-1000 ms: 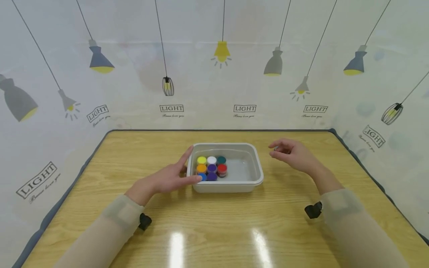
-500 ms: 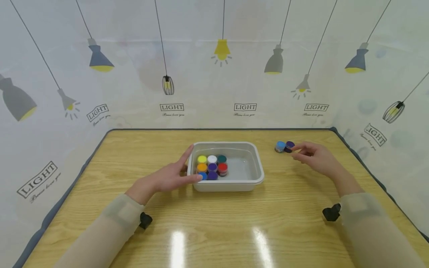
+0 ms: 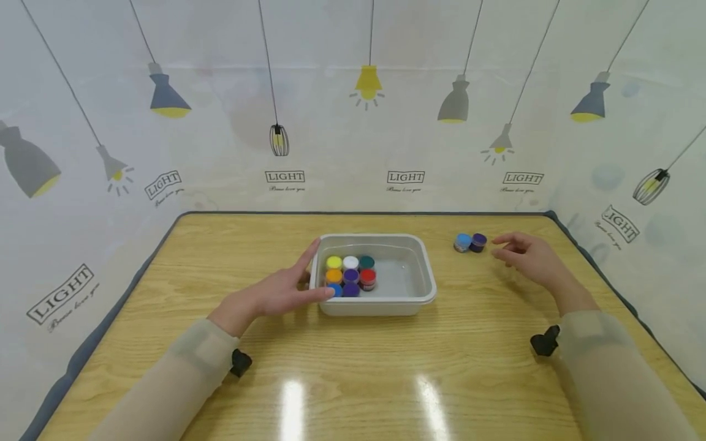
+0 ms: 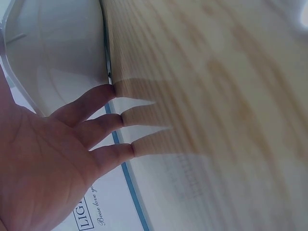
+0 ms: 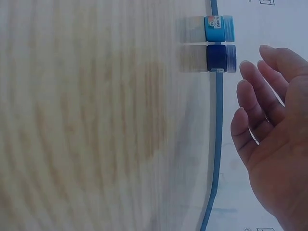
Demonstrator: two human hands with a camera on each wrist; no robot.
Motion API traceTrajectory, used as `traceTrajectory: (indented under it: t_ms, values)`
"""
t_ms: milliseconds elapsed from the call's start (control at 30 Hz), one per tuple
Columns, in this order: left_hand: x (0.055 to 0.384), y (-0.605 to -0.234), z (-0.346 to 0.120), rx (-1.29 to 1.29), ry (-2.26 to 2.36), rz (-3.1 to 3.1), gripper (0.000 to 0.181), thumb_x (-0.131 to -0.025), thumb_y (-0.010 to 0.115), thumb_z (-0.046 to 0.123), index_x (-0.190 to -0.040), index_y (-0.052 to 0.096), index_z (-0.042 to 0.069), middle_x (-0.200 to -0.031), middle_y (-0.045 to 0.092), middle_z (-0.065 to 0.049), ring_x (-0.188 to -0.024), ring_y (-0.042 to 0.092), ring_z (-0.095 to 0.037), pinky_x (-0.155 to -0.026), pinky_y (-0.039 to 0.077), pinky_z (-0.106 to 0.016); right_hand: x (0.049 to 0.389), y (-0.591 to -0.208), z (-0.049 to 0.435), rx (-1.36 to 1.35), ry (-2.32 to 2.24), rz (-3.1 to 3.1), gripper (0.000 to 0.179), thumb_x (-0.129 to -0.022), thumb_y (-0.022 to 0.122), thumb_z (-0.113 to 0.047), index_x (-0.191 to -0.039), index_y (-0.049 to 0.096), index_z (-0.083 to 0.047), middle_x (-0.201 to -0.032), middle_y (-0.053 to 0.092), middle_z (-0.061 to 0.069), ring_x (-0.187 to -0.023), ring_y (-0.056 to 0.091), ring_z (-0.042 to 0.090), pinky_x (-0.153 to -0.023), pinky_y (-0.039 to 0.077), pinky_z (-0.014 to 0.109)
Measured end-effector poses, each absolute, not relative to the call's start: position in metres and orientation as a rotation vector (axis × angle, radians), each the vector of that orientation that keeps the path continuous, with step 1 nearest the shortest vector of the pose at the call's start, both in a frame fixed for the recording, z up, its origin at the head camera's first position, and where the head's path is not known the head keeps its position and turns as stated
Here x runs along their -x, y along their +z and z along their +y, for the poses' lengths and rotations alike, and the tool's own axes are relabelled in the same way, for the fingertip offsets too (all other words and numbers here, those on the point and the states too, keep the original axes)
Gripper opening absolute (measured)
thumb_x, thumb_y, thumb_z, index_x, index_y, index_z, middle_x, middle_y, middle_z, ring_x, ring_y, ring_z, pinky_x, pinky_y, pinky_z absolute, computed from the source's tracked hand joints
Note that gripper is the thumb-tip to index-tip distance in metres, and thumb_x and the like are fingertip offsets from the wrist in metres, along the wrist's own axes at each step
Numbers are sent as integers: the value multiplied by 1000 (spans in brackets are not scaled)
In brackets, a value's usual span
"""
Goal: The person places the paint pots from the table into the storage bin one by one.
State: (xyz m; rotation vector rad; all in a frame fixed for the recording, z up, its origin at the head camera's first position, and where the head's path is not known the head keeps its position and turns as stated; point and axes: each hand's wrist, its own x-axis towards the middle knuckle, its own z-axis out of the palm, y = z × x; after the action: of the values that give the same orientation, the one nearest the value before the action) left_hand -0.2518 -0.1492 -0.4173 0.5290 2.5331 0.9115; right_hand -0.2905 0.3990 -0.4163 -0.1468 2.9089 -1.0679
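My left hand (image 3: 281, 291) lies along the left side of a white plastic tub (image 3: 408, 300), index finger stretched toward the back corner and thumb over the front rim. Its other fingers reach down beside the tub's wall to the tabletop in the left wrist view. Small lidded paint jars stand grouped in the tub's left part, among them a yellow jar (image 3: 334, 263), a red jar (image 3: 368, 277) and a green jar (image 3: 366, 263). My right hand (image 3: 532, 260), loosely curled and holding nothing, hovers just right of a dark purple jar (image 3: 478, 242), which stands beside a light blue jar (image 3: 463, 242).
The wooden table (image 3: 386, 380) is bordered at the back and sides by a pale wall sheet (image 3: 331, 122) printed with hanging lamps. Bare tub floor shows in the right half of the tub. Both wrists carry small black cameras.
My right hand has moved right, off the light blue and purple jars that it covered at first, and its fingertips now stand apart from them. The left hand and tub have stayed in place.
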Motion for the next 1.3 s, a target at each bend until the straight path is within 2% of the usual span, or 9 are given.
traceTrajectory:
  t_ms: [433,700,900,1033,1200,1300]
  values:
    - [252,-418,-150,-542,928,2528,114,-95,60,84,-170,-21,53,-173,43,-24,-156,48,-47,-128,37,-68,315,-427,393,75,-1089,2865,70,-108,66,-54,-159,51,-7,-139,63,22,-106,69,31,-83,60,34]
    - [251,-416,-149,-542,928,2525,115,-95,60,84,-170,-21,52,-172,44,-22,-155,49,-46,-128,37,-68,326,-434,390,27,-1091,2864,80,-105,69,-58,-161,47,-5,-143,57,26,-112,68,36,-82,56,25]
    - [252,-417,-149,-540,933,2517,114,-95,60,84,-169,-21,53,-173,43,-22,-156,48,-45,-128,36,-67,332,-438,387,-26,-1061,2876,77,-106,69,-56,-158,48,-2,-145,55,28,-122,61,40,-92,54,36]
    - [253,-418,-149,-543,941,2513,114,-95,61,84,-169,-21,55,-173,43,-22,-156,48,-44,-128,37,-66,332,-438,386,-41,-1048,2872,71,-108,67,-52,-156,49,-2,-145,55,29,-122,60,41,-96,53,42]
    - [252,-418,-150,-557,945,2518,114,-97,60,82,-170,-21,52,-172,44,-23,-156,49,-44,-128,37,-65,332,-435,388,-33,-1065,2826,65,-110,65,-49,-156,50,-5,-148,53,29,-118,60,38,-89,53,35]
    - [252,-419,-152,-561,941,2520,114,-97,60,82,-170,-21,50,-173,43,-24,-156,48,-46,-128,37,-66,333,-436,389,-41,-1062,2804,69,-109,66,-50,-159,47,-5,-149,51,29,-116,60,36,-86,52,31]
